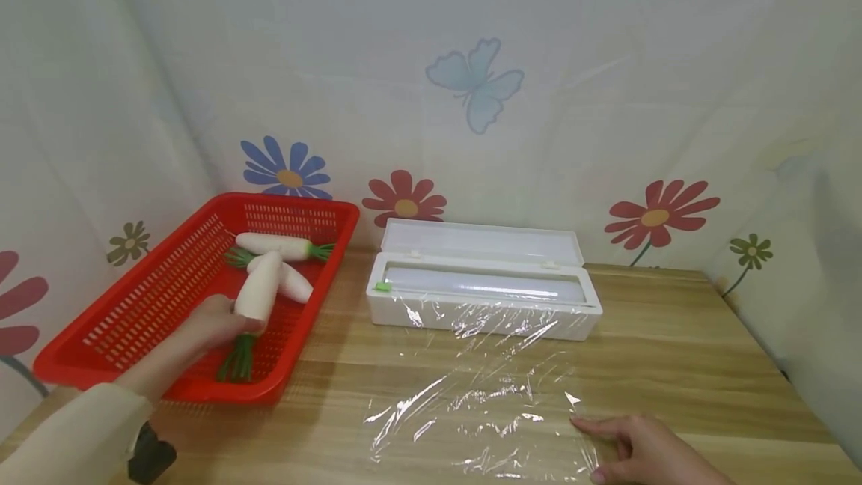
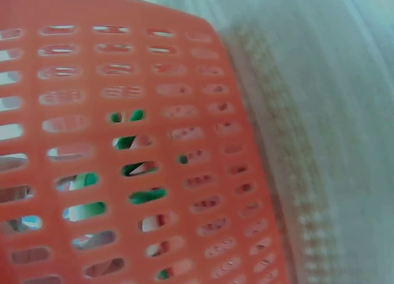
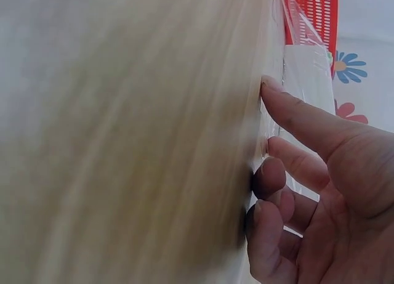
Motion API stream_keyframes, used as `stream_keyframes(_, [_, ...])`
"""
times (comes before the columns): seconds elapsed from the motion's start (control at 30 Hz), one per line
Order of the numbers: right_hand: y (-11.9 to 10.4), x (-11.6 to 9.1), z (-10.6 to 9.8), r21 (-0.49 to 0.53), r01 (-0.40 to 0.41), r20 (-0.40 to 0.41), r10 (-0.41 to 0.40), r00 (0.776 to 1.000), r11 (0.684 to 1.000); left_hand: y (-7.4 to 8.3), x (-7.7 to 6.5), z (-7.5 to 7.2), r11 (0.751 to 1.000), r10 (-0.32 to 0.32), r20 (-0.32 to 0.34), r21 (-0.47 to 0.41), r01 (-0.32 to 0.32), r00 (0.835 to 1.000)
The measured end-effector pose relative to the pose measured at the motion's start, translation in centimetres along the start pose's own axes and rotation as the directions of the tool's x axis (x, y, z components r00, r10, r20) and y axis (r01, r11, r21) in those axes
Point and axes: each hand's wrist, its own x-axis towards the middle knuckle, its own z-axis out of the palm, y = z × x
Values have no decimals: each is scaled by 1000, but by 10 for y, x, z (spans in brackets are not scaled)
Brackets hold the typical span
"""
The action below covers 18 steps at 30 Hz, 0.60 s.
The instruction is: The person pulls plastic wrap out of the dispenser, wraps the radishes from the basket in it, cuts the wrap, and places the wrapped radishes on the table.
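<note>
In the head view my left hand (image 1: 217, 320) grips a white radish (image 1: 259, 292) near its green-stemmed end, over the red basket (image 1: 296, 365). Two more white radishes lie in the basket, one at the back (image 1: 276, 245) and one (image 1: 293, 284) partly behind the held one. Clear plastic wrap (image 1: 471, 403) stretches from a white dispenser box (image 1: 485, 324) toward the table's front. At the wrap's right edge, my right hand (image 1: 640, 447) touches the film and tabletop with its fingertips. The left wrist view shows mostly the basket's slotted wall (image 2: 135, 136), and that hand is hidden there.
The dispenser's lid (image 1: 478, 242) stands raised at the back, with the film roll (image 1: 485, 284) visible inside and a small green piece (image 1: 383, 287) at its left. A printed cloth (image 1: 539, 156) hangs behind the wooden table (image 1: 673, 350).
</note>
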Motion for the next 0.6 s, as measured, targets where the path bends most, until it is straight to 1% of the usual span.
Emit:
stream_keyframes(0.07, [1,0,1,-6,8,-1,-8,1000,1000,0,-2,-1,999,34,-33,-27,-35,999])
stream_keyframes(0.13, [1,-1,1,3,2,1,-2,1000,1000,1,-4,-3,996,74,-72,-39,-77,995])
stream_keyframes(0.17, [1,-1,1,-9,7,-1,-7,1000,1000,2,-6,-4,995,88,-90,-46,-93,992])
stream_keyframes(0.23, [1,-1,1,-23,5,-5,-5,1000,1000,6,-8,-6,991,115,-121,-57,-123,986])
stream_keyframes(0.33, [1,-2,1,-33,-4,-11,3,1000,999,14,-15,-10,982,163,-169,-65,-176,972])
stream_keyframes(0.43, [1,-3,2,-54,17,-19,-18,1000,998,27,-26,-12,972,216,-230,-45,-232,949])
stream_keyframes(0.53, [2,-3,2,-88,55,-29,-58,998,995,43,-39,-13,961,261,-296,-14,-277,919])
stream_keyframes(0.6, [3,-4,3,-99,78,-36,-82,996,992,53,-48,-13,950,299,-324,14,-311,898])
